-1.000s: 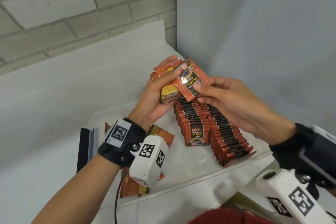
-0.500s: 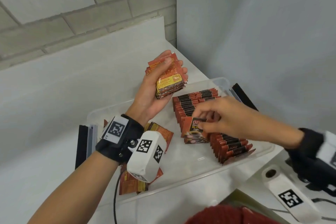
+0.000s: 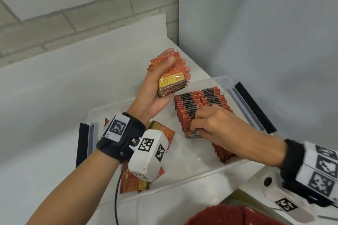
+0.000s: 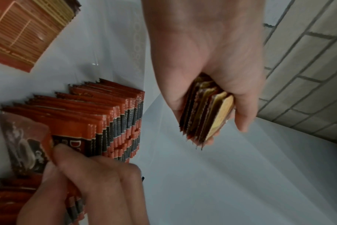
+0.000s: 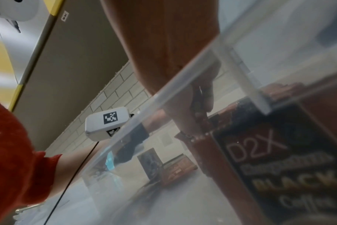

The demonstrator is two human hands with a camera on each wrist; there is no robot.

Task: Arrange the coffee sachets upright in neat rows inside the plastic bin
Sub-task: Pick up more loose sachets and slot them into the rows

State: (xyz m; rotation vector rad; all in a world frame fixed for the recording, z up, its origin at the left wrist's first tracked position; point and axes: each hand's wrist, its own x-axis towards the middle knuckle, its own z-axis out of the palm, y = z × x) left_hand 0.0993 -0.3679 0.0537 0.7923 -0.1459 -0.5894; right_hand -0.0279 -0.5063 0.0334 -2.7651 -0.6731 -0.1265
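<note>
A clear plastic bin (image 3: 182, 181) lies on the white counter. Two rows of upright red-and-black coffee sachets (image 3: 193, 100) stand in its right half. My left hand (image 3: 155, 95) is raised above the bin's back edge and grips a stack of sachets (image 3: 172, 80), also seen in the left wrist view (image 4: 206, 115). My right hand (image 3: 215, 124) is down at the near end of the left row. Its thumb and curled fingers pinch the front sachet (image 4: 25, 144) against the row. The right wrist view shows a "D2X Black Coffee" sachet face (image 5: 279, 167) through the bin wall.
Loose sachets lie flat in the bin's left half (image 3: 135, 182), partly under my left wrist camera. Black clips sit at both ends of the bin (image 3: 82, 142) (image 3: 256, 107). A grey wall rises close on the right and a brick wall stands behind.
My right hand drew one sachet off the left hand's stack, carried it down and set it at the front of the left row. The left hand stayed raised with its stack.
</note>
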